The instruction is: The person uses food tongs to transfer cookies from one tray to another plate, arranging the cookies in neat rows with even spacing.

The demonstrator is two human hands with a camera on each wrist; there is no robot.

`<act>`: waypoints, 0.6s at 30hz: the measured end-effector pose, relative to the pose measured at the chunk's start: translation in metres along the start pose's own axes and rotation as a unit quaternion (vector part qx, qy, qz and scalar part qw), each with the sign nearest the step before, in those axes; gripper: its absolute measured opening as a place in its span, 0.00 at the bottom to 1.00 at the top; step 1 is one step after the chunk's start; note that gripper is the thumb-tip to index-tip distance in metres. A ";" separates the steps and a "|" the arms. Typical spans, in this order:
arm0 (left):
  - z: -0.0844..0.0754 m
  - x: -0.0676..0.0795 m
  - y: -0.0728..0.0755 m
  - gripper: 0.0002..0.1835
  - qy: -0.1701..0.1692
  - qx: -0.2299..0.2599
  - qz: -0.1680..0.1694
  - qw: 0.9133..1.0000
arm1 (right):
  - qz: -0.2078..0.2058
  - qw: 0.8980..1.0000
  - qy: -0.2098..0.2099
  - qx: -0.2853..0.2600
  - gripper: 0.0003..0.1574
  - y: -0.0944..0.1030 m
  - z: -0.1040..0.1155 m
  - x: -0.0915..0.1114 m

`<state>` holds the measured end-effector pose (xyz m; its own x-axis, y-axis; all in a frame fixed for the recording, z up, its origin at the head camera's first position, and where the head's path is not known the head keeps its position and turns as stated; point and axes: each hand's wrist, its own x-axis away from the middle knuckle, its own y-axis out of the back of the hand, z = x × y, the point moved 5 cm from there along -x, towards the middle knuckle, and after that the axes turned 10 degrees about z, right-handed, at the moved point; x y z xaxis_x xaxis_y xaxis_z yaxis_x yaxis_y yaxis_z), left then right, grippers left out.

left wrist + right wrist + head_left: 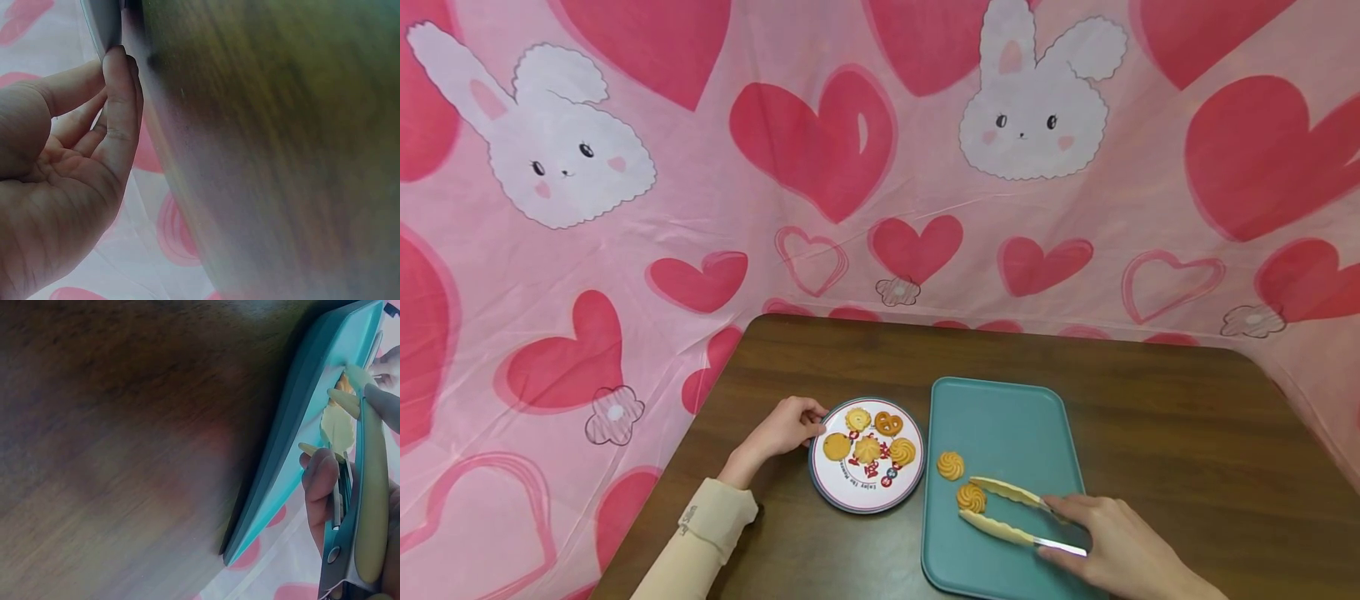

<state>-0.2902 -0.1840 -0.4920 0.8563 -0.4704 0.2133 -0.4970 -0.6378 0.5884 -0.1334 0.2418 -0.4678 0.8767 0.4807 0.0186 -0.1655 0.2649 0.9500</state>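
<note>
My left hand (786,429) pinches the left rim of a round white plate (872,498) between thumb and fingers; the left wrist view shows the plate's edge (105,25) at the fingertips. Several cookies lie on it, among them a pretzel-shaped one (888,423) and a swirl cookie (902,452). With my right hand (1112,537) I hold metal tongs with cream scalloped tips (1000,529). The spread tips lie either side of a swirl cookie (972,499) on the teal tray (1000,417). A second swirl cookie (951,466) sits just behind it.
Plate and tray stand side by side on a dark wooden table (1172,433), the tray on the right. Pink cloth (925,192) with hearts and rabbits hangs behind the table and down its left side.
</note>
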 end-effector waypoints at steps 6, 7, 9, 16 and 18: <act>-0.001 0.000 0.000 0.10 -0.011 0.002 0.004 1.000 | 0.003 1.000 0.010 -0.007 0.41 0.000 0.000 0.000; -0.001 0.001 0.000 0.10 -0.012 0.002 0.004 1.000 | 0.000 1.000 0.012 -0.008 0.41 0.000 0.000 0.000; -0.001 0.001 0.000 0.10 -0.015 0.000 0.005 1.000 | 0.001 1.000 0.013 -0.010 0.40 0.000 0.000 0.000; -0.001 0.001 0.000 0.10 -0.021 0.003 0.005 1.000 | 0.009 1.000 0.012 -0.016 0.41 0.000 0.000 0.000; -0.001 0.001 -0.001 0.10 -0.018 0.002 0.005 1.000 | 0.004 1.000 0.017 -0.016 0.40 0.001 0.000 0.000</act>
<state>-0.2887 -0.1834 -0.4912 0.8457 -0.4987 0.1900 -0.5057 -0.6352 0.5838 -0.1334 0.2421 -0.4672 0.8596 0.5107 0.0158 -0.1876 0.2867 0.9395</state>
